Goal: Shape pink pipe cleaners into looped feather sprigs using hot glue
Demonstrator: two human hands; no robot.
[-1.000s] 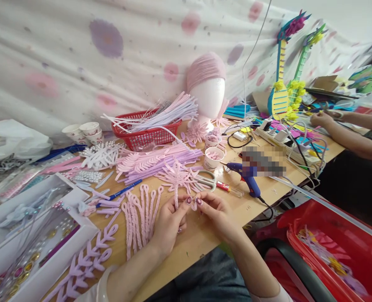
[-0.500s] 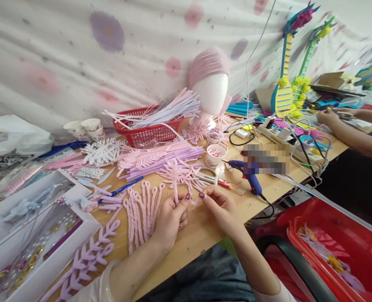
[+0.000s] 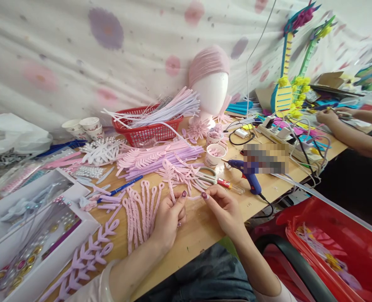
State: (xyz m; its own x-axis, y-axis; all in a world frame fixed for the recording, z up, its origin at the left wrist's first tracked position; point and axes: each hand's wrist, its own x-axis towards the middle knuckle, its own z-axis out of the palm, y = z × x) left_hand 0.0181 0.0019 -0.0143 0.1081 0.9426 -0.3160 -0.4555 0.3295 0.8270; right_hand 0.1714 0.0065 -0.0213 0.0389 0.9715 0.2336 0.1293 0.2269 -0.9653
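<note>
My left hand (image 3: pixel 169 218) is closed around a pink pipe cleaner stem (image 3: pixel 171 186), whose looped upper end sticks up above the fingers. A short pale strand (image 3: pixel 194 198) runs almost level between my two thumbs. Its other end is pinched between thumb and finger of my right hand (image 3: pixel 221 209). Several twisted pink pipe cleaner stems (image 3: pixel 138 214) with looped tops lie side by side just left of my left hand. Beyond the hands rest a loose heap of pink pieces (image 3: pixel 186 176) and a pair of scissors (image 3: pixel 206 175).
A blue glue gun (image 3: pixel 250 178) and a lighter (image 3: pixel 224 183) lie to the right. Paper cups (image 3: pixel 215 159) stand behind. A red basket (image 3: pixel 151 133) of pipe cleaners and a white head form (image 3: pixel 215 90) are farther back. White boxes (image 3: pixel 88 224) are at left. Another person's hands (image 3: pixel 327 117) work at far right.
The strand between my hands now stretches straighter and more level. The stem in my left hand has shifted slightly left, and my hands are a little farther apart.
</note>
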